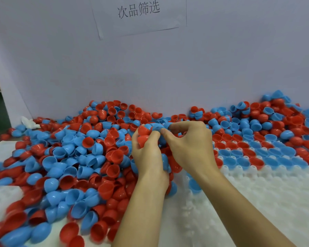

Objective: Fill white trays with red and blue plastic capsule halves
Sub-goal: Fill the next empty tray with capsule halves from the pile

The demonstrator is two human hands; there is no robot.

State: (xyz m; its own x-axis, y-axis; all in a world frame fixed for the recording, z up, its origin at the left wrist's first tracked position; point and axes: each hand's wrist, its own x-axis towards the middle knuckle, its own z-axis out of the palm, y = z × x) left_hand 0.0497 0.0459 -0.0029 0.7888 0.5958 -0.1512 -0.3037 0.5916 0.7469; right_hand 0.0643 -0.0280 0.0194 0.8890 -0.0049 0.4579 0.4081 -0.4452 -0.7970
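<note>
Both hands' grips clutch capsule halves: left hand (146, 148) red, right hand (189, 141) blue.

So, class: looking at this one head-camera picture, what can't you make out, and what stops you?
- Tray: near cells washed out and blurred; far rows buried under the capsule pile.
- Left hand: how many red halves it grips; fingers cover them.
- Right hand: the blue half it pinches, partly hidden.
- Paper sign: top cut off by the frame edge.
</note>
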